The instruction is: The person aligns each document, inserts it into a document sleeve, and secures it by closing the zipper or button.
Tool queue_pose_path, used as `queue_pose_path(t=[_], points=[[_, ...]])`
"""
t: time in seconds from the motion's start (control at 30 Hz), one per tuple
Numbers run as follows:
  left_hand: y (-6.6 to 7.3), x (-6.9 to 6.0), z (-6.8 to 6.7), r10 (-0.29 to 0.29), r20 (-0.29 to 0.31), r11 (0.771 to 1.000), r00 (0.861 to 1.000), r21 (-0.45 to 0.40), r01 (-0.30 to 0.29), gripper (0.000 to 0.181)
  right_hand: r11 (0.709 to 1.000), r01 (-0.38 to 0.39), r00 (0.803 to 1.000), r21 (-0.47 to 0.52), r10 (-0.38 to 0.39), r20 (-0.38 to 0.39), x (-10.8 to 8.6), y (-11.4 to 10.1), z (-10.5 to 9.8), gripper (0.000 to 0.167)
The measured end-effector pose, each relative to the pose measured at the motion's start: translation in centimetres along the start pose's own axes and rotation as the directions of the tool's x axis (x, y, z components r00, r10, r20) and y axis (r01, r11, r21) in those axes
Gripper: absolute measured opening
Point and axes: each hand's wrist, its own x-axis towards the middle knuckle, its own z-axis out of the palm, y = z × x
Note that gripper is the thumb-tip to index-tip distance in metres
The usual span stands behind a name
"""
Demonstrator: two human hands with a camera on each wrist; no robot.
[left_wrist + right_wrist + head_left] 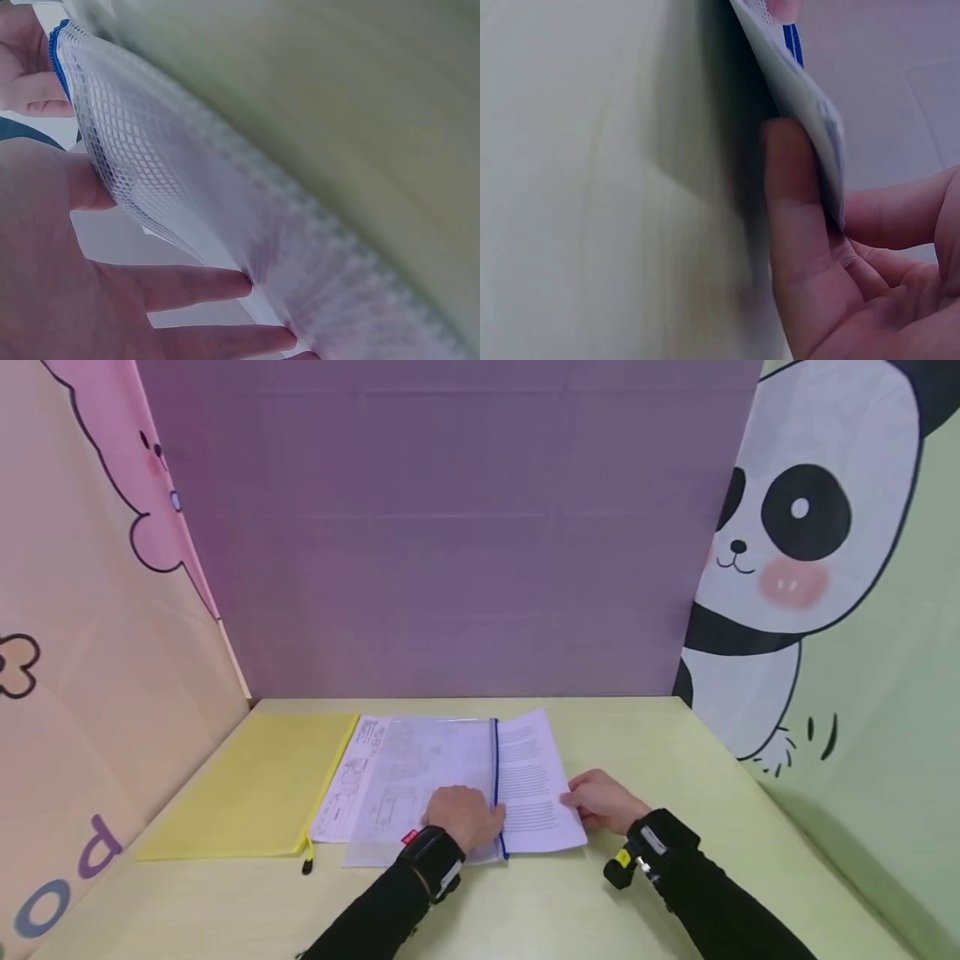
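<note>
A clear mesh zip pouch (427, 756) with a dark blue zipper (496, 760) lies on the table. My left hand (465, 817) rests on it beside the zipper. The left wrist view shows that hand's fingers (202, 287) fairly straight, their tips pressing into the mesh. Printed papers (528, 777) stick out past the zipper on the right. My right hand (606, 802) pinches their right edge near the lower corner, with the thumb and a finger on opposite faces; the right wrist view has this edge lifted off the table. How far the papers reach inside the pouch is unclear.
A yellow zip folder (247, 785) lies at the left, its zipper pull (307, 865) hanging toward the front. Between it and the pouch shows a sheet with drawings (348, 785), partly covered by the pouch. A purple panel (465, 527) stands behind the table (525, 910).
</note>
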Motion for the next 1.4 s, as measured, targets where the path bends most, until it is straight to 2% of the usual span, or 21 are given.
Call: queue_pose_path(t=[0.27,0.47,0.7,0.83,1.03,1.4], points=[[-0.2,-0.2,-0.2,-0.013,0.022,0.997,1.0,-0.069,0.014,0.058,1.0,-0.004,1.0,0.009,0.004,0.009,0.1,-0.3,1.1,0.038],[-0.2,0.0,-0.1,0.016,0.012,0.998,1.0,-0.056,-0.015,0.059,1.0,0.001,1.0,0.003,-0.001,-0.011,0.3,-0.3,1.6,0.038],[-0.2,0.3,0.1,0.006,0.022,0.998,1.0,-0.063,-0.005,0.06,1.0,0.004,1.0,-0.023,-0.004,-0.01,0.5,-0.4,2.3,0.045],[-0.3,0.3,0.3,0.005,0.02,0.999,1.0,-0.055,-0.004,0.06,1.0,0.007,1.0,-0.017,-0.007,-0.002,0.4,-0.4,2.1,0.042],[-0.3,0.2,0.2,0.031,0.008,0.999,0.999,-0.028,-0.031,0.059,0.999,-0.004,1.0,0.041,0.003,0.023,0.4,0.0,1.5,0.033],[-0.6,0.9,0.7,0.038,0.031,0.999,0.999,-0.019,-0.037,0.06,1.0,-0.006,1.0,0.018,0.006,0.017,0.6,-0.2,1.5,0.034]])
